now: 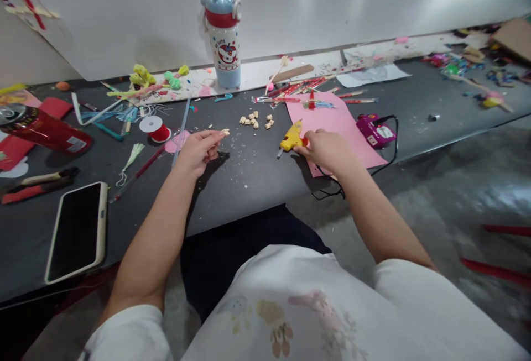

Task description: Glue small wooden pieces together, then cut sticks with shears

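My left hand [201, 150] pinches a small pale wooden piece [225, 132] between thumb and fingertips, just above the dark tabletop. My right hand [326, 150] is closed on a yellow hot glue gun [292, 135], which lies low over the table at the edge of a pink sheet [348, 145]. A clear glue stick end [280, 152] pokes out of the gun on the near side. Between the hands, a little farther back, sits a loose cluster of small pale wooden pieces [250, 120], with crumbs scattered around.
A tall bottle [226, 46] stands at the back. On the left are a red ribbon spool [155, 129], a red can [45, 131], pliers [39, 181] and a phone [77, 231]. A purple box [375, 130] with a black cord [394, 148] lies right of my right hand.
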### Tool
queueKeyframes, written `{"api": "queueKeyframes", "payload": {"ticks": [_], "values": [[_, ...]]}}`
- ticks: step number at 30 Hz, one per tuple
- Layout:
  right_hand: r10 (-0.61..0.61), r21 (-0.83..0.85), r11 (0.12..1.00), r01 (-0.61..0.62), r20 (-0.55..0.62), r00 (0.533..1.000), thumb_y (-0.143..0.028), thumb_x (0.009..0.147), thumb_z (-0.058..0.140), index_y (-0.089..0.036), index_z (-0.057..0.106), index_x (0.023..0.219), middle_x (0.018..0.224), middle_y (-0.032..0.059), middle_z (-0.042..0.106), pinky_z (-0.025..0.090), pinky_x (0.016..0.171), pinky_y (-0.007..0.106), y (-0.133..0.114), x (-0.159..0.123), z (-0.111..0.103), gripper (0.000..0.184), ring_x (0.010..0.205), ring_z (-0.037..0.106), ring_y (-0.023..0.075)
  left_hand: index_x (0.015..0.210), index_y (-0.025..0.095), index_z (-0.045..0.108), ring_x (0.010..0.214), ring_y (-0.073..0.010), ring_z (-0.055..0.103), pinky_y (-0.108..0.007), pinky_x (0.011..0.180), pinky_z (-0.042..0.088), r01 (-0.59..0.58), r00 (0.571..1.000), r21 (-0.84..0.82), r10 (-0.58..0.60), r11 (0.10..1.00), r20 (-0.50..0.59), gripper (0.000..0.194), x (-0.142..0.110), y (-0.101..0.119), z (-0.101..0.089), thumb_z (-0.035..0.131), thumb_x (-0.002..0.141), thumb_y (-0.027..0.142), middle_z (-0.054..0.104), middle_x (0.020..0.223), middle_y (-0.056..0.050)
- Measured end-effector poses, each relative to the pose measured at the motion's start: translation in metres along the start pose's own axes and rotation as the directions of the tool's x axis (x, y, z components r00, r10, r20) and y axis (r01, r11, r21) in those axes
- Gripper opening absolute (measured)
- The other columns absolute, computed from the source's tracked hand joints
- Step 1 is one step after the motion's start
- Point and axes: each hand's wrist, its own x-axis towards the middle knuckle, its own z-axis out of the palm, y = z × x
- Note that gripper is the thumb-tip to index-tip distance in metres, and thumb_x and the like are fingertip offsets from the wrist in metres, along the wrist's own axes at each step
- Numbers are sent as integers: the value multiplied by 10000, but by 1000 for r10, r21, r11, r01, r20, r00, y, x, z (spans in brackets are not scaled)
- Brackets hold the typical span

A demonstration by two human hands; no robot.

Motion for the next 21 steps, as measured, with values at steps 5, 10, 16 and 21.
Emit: {"api": "queueKeyframes", "payload": {"ticks": [5, 10, 16, 21], "values": [[10, -15, 1000, -11, -30, 1000, -540, 958, 459, -71, 624, 1162, 1084, 216, 689, 395, 652, 339, -13, -3, 11, 537, 982, 670, 338, 727, 123, 728, 401, -6, 287, -163, 375, 203, -10, 1000, -14, 11, 1000, 18, 217, 1, -1, -2, 822, 597, 270, 411, 493, 71], [21, 7, 1000, -21, -8, 1000, -534, 936, 514, -79, 611, 1185, 1125, 222, 672, 400, 673, 338, -11, 5, 14, 528, 989, 655, 335, 722, 119, 717, 406, -6, 289, -163, 376, 193, -13, 1000, -14, 13, 1000, 15, 239, 1, 0, -1, 836, 582, 272, 409, 502, 72], [3, 17, 1000, -2, -30, 1000, -409, 944, 523, -63, 602, 1181, 1125, 223, 659, 408, 694, 345, -9, 4, 17, 426, 997, 655, 343, 703, 132, 702, 407, -6, 299, -169, 382, 203, -12, 1000, 3, 12, 1000, 11, 218, 1, 0, -1, 828, 594, 272, 416, 523, 68], [6, 146, 989, 17, -154, 988, -403, 957, 468, -76, 599, 1150, 1089, 223, 657, 401, 693, 344, -2, 3, 8, 401, 922, 644, 315, 713, 129, 705, 402, -4, 306, -167, 394, 211, -6, 1000, -1, 6, 1000, 7, 263, 0, 1, 0, 853, 557, 281, 423, 521, 70]]}}
